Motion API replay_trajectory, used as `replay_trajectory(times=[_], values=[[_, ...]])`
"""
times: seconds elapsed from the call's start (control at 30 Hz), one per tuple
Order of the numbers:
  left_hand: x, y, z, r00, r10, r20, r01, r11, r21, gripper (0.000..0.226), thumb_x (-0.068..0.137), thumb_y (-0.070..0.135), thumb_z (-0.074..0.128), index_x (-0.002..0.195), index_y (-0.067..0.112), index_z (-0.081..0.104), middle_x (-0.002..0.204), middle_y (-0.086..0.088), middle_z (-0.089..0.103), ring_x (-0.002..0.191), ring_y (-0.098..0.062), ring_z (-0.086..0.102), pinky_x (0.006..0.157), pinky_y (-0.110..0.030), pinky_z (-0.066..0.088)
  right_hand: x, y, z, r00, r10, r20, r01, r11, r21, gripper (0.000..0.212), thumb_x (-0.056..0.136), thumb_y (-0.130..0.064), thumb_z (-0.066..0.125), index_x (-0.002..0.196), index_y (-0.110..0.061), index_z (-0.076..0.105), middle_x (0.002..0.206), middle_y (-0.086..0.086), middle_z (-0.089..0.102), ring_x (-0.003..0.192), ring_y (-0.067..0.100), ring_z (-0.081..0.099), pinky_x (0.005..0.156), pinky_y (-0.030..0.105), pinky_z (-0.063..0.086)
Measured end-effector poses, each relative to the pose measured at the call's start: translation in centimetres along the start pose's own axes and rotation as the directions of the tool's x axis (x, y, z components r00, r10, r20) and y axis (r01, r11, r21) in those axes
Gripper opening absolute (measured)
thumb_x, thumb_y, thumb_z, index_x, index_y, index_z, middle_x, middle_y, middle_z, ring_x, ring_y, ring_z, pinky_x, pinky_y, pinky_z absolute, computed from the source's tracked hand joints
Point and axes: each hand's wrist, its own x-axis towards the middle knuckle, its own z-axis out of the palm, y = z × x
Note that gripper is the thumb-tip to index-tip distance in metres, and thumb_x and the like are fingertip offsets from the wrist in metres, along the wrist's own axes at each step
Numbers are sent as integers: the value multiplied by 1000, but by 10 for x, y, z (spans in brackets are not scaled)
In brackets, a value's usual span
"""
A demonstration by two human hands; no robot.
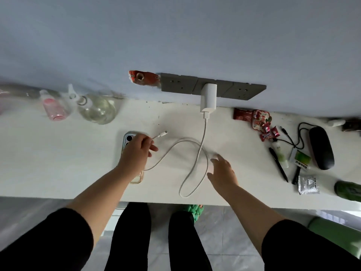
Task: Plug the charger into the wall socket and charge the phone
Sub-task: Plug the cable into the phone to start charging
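While pinched, cable (plug free) in left hand

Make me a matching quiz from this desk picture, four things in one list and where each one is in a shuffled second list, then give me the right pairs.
Things:
1. charger
2. cable end
3. phone
4. glasses case

Places:
A. lying face down on the table, partly under the left hand
B. plugged into the wall socket
C. far right of the table, beside a black cord
D. pinched in the left hand's fingers, not yet in the phone

Pairs: 1-B, 2-D, 3-A, 4-C
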Motion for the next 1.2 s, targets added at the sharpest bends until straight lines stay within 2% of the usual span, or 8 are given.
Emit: replay_trajectory(times=[0.07,0.2,0.4,0.5,0.6,0.73,0.83,1.2], values=[[-21,-8,-12,996,-85,-36,81,992,-98,20,97,19,42,81,20,55,74,4,70,43,-4,49,42,-15,40,-20,-10,-9,1000,1,8,-1,1000,-13,33,90,-18,55,122,-12,56,131,10,54,121,29,50,94,38,45],[-50,-26,-41,971,-218,-96,190,953,-235,24,96,29,46,96,15,66,77,-3,70,49,-9,46,48,-25,35,-57,-51,-27,975,-23,223,39,997,-69,20,84,-12,51,97,-5,63,104,14,67,98,32,63,74,32,48],[-72,-60,-76,932,-331,-147,246,876,-415,21,94,27,49,91,21,69,63,3,60,38,-5,33,45,-22,25,-90,-137,-45,699,-269,663,53,944,327,19,86,-15,63,90,3,69,73,8,73,52,9,65,50,18,53],[-71,-79,-87,911,-391,-131,296,842,-451,21,96,23,46,96,17,67,66,1,63,39,-9,32,44,-21,25,-75,-189,-28,834,-288,471,-98,762,640,9,87,-13,65,91,-5,67,79,10,72,59,13,66,57,21,55],[-70,-94,-95,885,-453,-107,350,799,-489,23,97,24,45,92,20,66,70,-1,67,40,-12,34,43,-21,26,-42,-230,11,977,6,214,-155,711,686,30,84,-15,67,112,-9,59,105,15,67,79,19,62,66,27,50],[-71,-112,-99,852,-520,-69,408,740,-535,23,96,24,44,87,22,65,72,0,69,38,-10,32,36,-18,26,-9,-257,62,925,342,167,-373,731,571,91,73,-40,77,140,-7,25,137,17,35,124,33,40,95,41,43],[-73,-122,-99,850,-524,-53,425,742,-518,24,96,23,43,87,22,65,74,0,71,36,-8,34,41,-22,27,0,-273,92,877,457,146,-469,752,463,124,63,-63,75,150,-17,-1,144,14,22,134,33,23,110,47,28],[-78,-126,-103,814,-577,64,482,611,-628,20,95,18,50,94,10,69,68,-3,72,33,-5,34,34,-16,32,7,-277,124,866,484,-123,-378,796,473,99,64,-56,77,142,-29,22,134,12,34,122,32,33,94,48,37]])
